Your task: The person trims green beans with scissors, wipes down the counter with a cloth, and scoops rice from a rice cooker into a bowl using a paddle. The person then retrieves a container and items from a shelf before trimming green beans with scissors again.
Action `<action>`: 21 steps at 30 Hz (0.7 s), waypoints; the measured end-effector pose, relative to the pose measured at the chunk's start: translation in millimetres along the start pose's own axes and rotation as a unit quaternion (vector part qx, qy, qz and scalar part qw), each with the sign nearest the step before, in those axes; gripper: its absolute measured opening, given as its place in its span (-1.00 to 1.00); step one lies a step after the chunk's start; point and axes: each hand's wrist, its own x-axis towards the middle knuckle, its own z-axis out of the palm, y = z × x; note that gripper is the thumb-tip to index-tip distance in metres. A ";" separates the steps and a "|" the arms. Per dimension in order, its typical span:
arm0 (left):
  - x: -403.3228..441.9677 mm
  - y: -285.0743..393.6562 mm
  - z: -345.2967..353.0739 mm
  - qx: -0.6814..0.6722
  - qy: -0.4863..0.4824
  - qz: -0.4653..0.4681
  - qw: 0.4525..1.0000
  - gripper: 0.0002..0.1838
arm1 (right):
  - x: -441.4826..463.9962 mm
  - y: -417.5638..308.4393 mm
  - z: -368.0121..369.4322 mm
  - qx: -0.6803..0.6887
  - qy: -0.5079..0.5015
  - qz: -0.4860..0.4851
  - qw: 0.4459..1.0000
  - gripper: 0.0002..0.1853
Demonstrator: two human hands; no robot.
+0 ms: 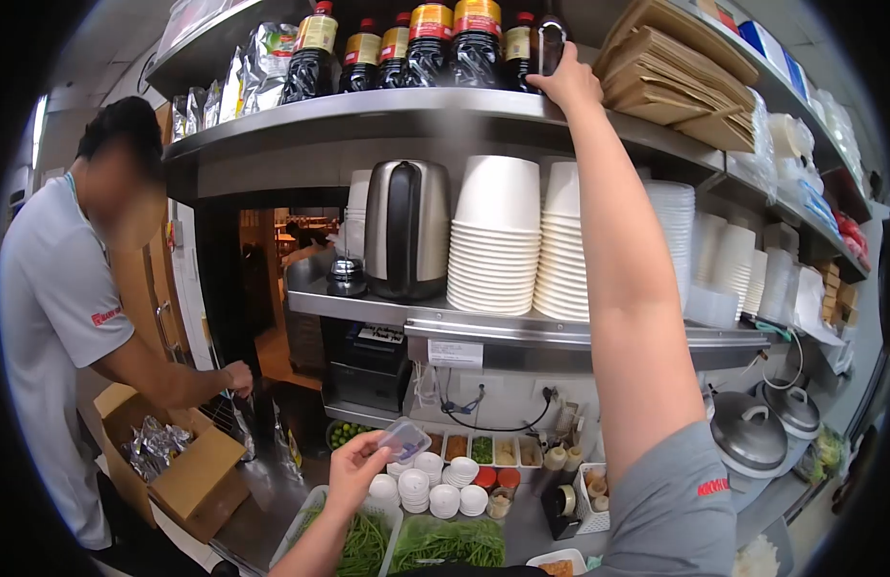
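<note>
My right hand (572,81) is raised to the top steel shelf, its fingers closed around a dark bottle (549,40) at the right end of a row of sauce bottles (431,43). What kind of bottle it is cannot be made out. Low in the middle, my left hand (356,468) pinches a small clear plastic container (404,439) by its edge. Just beyond and below it are stacks of small white bowls (414,489). Green beans (368,539) fill a tub close to my left forearm.
White paper tubs (493,240) and a steel kettle (406,231) stand on the middle shelf. Brown paper bags (671,87) are piled at upper right. At left, a co-worker (65,288) reaches over a cardboard box (180,471) of silver pouches. Lidded pots (748,433) stand at right.
</note>
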 end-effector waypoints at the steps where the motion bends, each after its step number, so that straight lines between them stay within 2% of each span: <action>1: 3.6 3.1 -2.6 -0.009 0.004 0.006 1.000 -0.73 | 6.4 -2.9 -2.7 0.016 -0.050 0.008 0.999 -0.05; 4: 9.5 5.4 -18.8 -0.018 0.022 0.022 0.999 -0.73 | 20.7 -0.6 2.3 -0.030 -0.077 0.047 0.996 -0.02; 8: 16.6 1.7 -40.0 -0.024 0.034 0.027 0.999 -0.74 | 33.6 7.7 13.6 -0.075 -0.088 0.051 0.992 0.03; 10: 19.7 0.5 -43.8 -0.030 0.029 0.027 0.999 -0.74 | 37.5 10.1 21.5 -0.130 -0.069 0.062 0.987 -0.07; 12: 21.2 -0.4 -46.7 -0.038 0.028 0.019 0.999 -0.73 | 40.4 8.6 16.6 -0.122 -0.088 0.086 0.985 -0.13; 14: 19.6 -5.8 -50.9 -0.038 0.027 0.017 0.999 -0.73 | 43.4 3.9 14.0 -0.211 -0.179 0.082 0.958 -0.20; 15: 18.8 -7.4 -53.4 -0.037 0.029 0.019 0.999 -0.73 | 43.8 -1.8 18.3 -0.212 -0.180 0.082 0.957 -0.20; 17: 17.7 -6.6 -58.0 -0.032 0.032 0.017 0.999 -0.73 | 40.8 -20.2 33.9 -0.206 0.002 0.016 0.978 -0.24; 18: 18.8 -5.9 -58.4 -0.028 0.035 0.019 0.999 -0.73 | 34.3 -35.7 39.9 -0.056 0.101 -0.011 0.993 -0.20; 19: 21.3 -6.0 -57.7 -0.028 0.034 0.021 0.999 -0.73 | 12.9 -63.8 27.1 0.049 0.041 -0.031 0.997 -0.07; 20: 23.2 -6.8 -56.8 -0.035 0.031 0.024 0.999 -0.73 | 13.7 -72.0 43.9 0.110 0.008 -0.069 0.991 0.08; 21: 23.7 -7.2 -56.0 -0.040 0.028 0.025 0.998 -0.73 | 43.5 -63.1 83.3 0.092 -0.007 -0.125 0.988 0.17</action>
